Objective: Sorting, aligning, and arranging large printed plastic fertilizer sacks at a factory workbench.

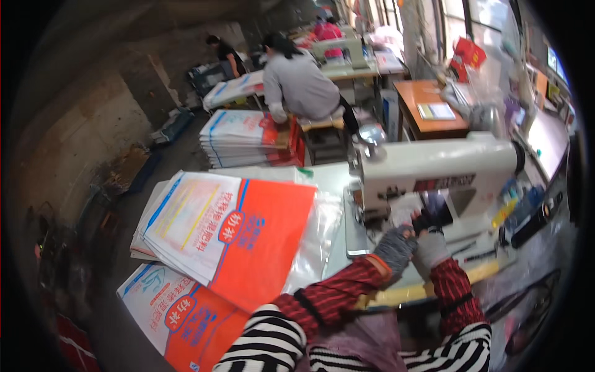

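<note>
Both my hands wear grey knit gloves with red plaid sleeve covers. My left hand and my right hand are together on the bed of a white sewing machine, just below its arm. They seem to pinch something small near the needle area; I cannot make out what. A stack of white and orange printed sacks lies to the left of my hands, with a clear plastic liner sticking out beside it.
More printed sacks lie lower left. Ahead, a person in grey bends over another pile of sacks; two more people work behind. A wooden desk stands at the right. A yellow ruler lies along the table's front.
</note>
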A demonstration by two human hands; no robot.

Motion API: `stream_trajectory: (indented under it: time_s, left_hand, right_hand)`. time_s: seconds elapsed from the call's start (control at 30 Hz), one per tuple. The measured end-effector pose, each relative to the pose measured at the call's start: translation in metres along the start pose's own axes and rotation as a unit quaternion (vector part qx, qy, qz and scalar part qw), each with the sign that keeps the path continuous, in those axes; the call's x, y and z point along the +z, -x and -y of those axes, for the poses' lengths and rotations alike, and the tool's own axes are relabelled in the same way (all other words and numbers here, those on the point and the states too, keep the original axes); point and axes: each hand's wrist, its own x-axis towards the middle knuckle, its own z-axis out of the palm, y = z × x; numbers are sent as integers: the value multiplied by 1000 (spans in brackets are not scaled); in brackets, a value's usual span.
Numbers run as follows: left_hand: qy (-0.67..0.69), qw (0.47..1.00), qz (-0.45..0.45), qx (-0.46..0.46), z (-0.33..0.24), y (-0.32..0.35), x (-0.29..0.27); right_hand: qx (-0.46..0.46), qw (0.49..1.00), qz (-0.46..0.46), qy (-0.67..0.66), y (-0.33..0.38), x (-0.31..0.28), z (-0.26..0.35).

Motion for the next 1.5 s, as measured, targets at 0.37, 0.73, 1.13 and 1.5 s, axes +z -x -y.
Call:
stream_trajectory:
  time_s: [0.37,0.73,1.13,1.5]
  left_hand:
    - [-156,987,-23,-32,8,-23,-17]
    - [-106,990,-94,15,3,33,-21]
    - [201,826,-470,-237,73,246,-137]
    - [156,821,-485,-257,120,322,-165]
  right_hand:
    - [-110,990,-39,78,-27,30,-35]
    - [-101,989,-33,102,-33,43,-35]
    - [112,843,-123,-512,25,-26,142]
    - [132,797,128,-575,51,18,208]
